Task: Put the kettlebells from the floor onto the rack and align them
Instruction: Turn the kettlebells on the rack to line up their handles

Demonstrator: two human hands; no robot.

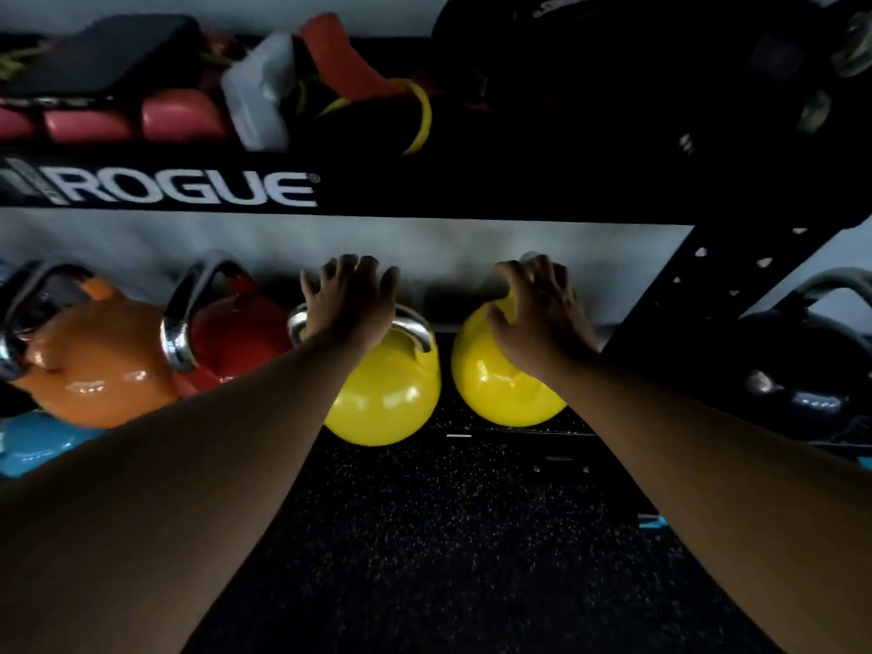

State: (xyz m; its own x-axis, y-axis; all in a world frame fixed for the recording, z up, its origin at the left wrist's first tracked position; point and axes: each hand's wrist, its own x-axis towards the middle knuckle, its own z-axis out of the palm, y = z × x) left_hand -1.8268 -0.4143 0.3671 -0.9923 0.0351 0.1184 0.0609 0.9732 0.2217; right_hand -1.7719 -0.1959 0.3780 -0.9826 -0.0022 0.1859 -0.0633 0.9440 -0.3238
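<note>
Two yellow kettlebells stand side by side on the low shelf of the black rack [698, 257]. My left hand [349, 299] lies over the steel handle of the left yellow kettlebell [387, 398], palm on the handle and fingers spread past it. My right hand [538, 309] is clawed over the top of the right yellow kettlebell [495, 380], with the thumb on the ball and the fingers curled at its handle, which is mostly hidden. Left of them on the same shelf stand a red kettlebell [236, 332] and an orange kettlebell [94, 361].
A blue kettlebell [37, 441] sits at the lower left. Dark kettlebells [802, 365] stand right of the rack's upright. The upper shelf [424, 195] holds pink weights [179, 115], bands and dark gear. Black speckled rubber floor [448, 535] lies in front.
</note>
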